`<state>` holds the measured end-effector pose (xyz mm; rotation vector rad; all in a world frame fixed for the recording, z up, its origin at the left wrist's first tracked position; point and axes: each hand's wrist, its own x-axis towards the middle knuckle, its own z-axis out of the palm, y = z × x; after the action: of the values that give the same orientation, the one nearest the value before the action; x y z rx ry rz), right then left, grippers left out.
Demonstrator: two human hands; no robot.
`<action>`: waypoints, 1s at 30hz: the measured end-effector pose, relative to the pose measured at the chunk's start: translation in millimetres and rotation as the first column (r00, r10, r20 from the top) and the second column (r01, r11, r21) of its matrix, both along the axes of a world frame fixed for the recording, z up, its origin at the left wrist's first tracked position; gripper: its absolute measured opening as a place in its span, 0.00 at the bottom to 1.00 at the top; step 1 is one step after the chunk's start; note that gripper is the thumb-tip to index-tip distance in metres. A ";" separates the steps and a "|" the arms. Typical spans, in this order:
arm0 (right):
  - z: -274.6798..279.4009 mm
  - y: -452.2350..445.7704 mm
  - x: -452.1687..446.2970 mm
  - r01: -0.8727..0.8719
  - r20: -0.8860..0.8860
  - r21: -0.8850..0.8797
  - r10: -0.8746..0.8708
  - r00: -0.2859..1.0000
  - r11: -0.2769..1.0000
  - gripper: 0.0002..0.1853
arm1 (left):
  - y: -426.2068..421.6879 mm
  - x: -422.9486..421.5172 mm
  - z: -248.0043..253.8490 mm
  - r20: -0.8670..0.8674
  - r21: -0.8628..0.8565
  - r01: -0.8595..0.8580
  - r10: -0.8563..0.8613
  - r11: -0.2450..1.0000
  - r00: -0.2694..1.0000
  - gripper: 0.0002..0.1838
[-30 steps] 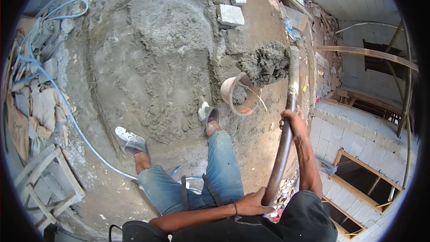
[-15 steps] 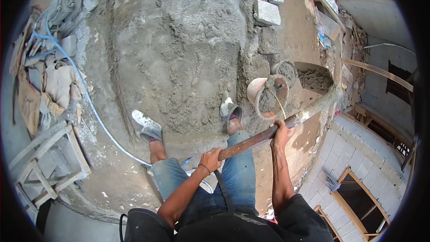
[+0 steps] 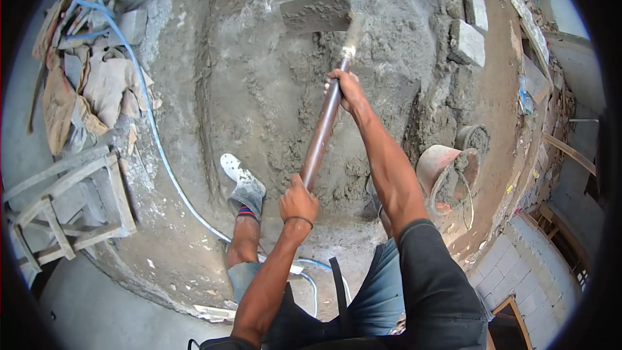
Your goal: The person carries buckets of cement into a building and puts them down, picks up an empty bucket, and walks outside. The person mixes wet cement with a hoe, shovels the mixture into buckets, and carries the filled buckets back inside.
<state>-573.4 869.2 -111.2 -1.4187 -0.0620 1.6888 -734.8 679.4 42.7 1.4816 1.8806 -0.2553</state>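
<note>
A hoe with a wide metal blade (image 3: 317, 14) and a dark handle (image 3: 322, 131) reaches out in front of me. Near the butt of that handle my left hand (image 3: 299, 202) is closed round it. My right hand (image 3: 348, 89) grips the shaft farther forward, close to the blade. Under the blade, which looks smeared with grey, spreads wet cement mortar (image 3: 272, 84); whether the edge touches it I cannot tell. My left boot (image 3: 243, 181), spattered white, stands at the mortar's near edge. The other boot is mostly hidden behind my right arm.
Two mortar-caked buckets, one nearer (image 3: 438, 165) and one behind it (image 3: 472, 136), are at the right. Pale blocks (image 3: 468, 44) lie farther up. A blue hose (image 3: 150, 113) runs down the left, past crumpled sacks (image 3: 107, 87) and a wooden frame (image 3: 78, 214).
The hoe has swung from low on the right up to the middle, its blade now over the mortar. Both hands moved with it, the right going far forward. The view has shifted left.
</note>
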 end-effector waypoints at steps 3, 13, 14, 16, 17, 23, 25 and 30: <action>-72.8 -31.7 -54.6 -0.099 0.261 -0.236 0.161 0.952 0.967 0.11 | -10.0 -24.7 -45.4 -0.047 -0.092 -0.043 0.039 0.995 0.998 0.16; -22.4 -348.0 -67.8 -0.252 0.398 -0.668 0.622 0.674 0.701 0.18 | -263.4 -31.8 38.4 -0.056 -0.686 -0.250 0.293 0.683 0.954 0.16; -14.0 -364.2 -70.4 -0.241 0.453 -0.694 0.672 0.586 0.679 0.19 | -282.7 -30.6 51.4 -0.060 -0.697 -0.263 0.312 0.667 0.948 0.17; 25.5 -363.0 -67.7 -0.280 0.363 -0.712 0.679 0.638 0.643 0.21 | -289.3 -28.2 77.6 -0.084 -0.741 -0.309 0.373 0.596 0.924 0.17; 53.5 -345.8 -72.6 -0.295 0.388 -0.700 0.693 0.608 0.651 0.20 | -294.6 -25.7 86.4 -0.071 -0.726 -0.333 0.416 0.601 0.907 0.16; 24.7 -240.8 -94.7 -0.370 0.533 -0.401 0.543 0.650 0.838 0.20 | -234.5 -45.3 31.6 -0.026 -0.499 -0.421 0.473 0.758 0.881 0.15; 0.4 -164.6 -123.5 -0.314 0.349 -0.246 0.386 0.854 0.917 0.18 | -164.8 -73.6 -1.1 -0.037 -0.409 -0.398 0.421 0.821 0.907 0.15; -75.4 -61.7 -199.0 -0.325 0.203 -0.107 0.341 0.918 0.940 0.13 | -85.1 -122.6 -65.3 -0.058 -0.178 -0.435 0.432 0.882 0.900 0.14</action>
<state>-772.4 807.5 -186.6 -1.7201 -0.3915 1.8117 -857.3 594.3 -22.6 0.9027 2.0811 -0.2232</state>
